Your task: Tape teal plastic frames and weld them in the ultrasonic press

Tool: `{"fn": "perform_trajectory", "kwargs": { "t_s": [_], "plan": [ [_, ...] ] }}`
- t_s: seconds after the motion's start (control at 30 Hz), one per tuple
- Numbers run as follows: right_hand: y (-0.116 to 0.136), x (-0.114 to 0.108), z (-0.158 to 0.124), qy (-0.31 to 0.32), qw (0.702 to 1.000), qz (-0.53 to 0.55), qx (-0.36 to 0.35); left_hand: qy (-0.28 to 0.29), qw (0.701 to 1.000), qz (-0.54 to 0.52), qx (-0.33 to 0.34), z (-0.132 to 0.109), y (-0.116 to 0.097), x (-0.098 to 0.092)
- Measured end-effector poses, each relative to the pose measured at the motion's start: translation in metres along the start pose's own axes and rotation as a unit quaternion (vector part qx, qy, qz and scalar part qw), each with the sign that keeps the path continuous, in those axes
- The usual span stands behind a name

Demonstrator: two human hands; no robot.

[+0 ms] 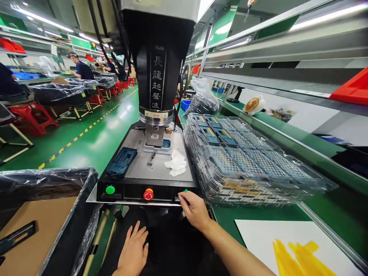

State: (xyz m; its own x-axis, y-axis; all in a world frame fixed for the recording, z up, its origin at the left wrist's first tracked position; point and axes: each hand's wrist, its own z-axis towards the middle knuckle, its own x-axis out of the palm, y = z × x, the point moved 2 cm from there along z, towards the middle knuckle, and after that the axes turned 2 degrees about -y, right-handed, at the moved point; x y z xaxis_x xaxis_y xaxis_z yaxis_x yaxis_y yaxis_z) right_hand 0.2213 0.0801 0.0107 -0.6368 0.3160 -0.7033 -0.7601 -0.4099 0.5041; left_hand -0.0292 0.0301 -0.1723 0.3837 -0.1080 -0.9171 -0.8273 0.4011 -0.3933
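My right hand (194, 209) is at the front panel of the ultrasonic welding machine (156, 69), fingers curled in, partly covering the right green button (185, 191). Whether it presses the button I cannot tell. My left hand (133, 245) lies with fingers stretched out on my dark-clad lap, holding nothing. The machine's metal horn (154, 135) is down over a pale fixture (149, 148), where a blue plastic part (166, 143) shows beside it. A dark blue plastic piece (122, 161) rests on the plate's left side.
A red emergency stop (148, 194) and the left green button (110, 189) are on the panel. A white tissue (176, 163) lies on the plate. Stacked clear trays (258, 161) with parts stand right, above white paper with yellow strips (301, 257). A plastic-lined bin (83, 191) stands left.
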Motion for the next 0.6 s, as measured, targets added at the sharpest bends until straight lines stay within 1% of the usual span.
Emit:
{"fn": "perform_trajectory", "kwargs": {
  "t_s": [0.13, 0.23, 0.33, 0.47, 0.6],
  "plan": [
    [0.011, 0.002, 0.027, -0.022, 1.000, 0.008, 0.010, -0.014, 0.999, -0.032, -0.007, 0.000, -0.001, -0.003],
    [0.014, 0.009, 0.058, -0.048, 0.999, 0.014, 0.021, -0.019, 0.999, -0.049, -0.004, 0.000, 0.000, -0.004],
    [0.011, 0.020, 0.096, -0.068, 0.997, -0.004, 0.046, -0.022, 0.998, -0.062, 0.002, 0.001, 0.003, -0.004],
    [0.002, 0.035, 0.149, -0.075, 0.992, -0.074, 0.069, -0.043, 0.995, -0.087, 0.006, 0.001, 0.007, -0.006],
    [-0.008, 0.052, 0.191, -0.046, 0.980, -0.170, 0.093, -0.055, 0.992, -0.118, 0.004, 0.000, 0.013, -0.007]
  ]
}}
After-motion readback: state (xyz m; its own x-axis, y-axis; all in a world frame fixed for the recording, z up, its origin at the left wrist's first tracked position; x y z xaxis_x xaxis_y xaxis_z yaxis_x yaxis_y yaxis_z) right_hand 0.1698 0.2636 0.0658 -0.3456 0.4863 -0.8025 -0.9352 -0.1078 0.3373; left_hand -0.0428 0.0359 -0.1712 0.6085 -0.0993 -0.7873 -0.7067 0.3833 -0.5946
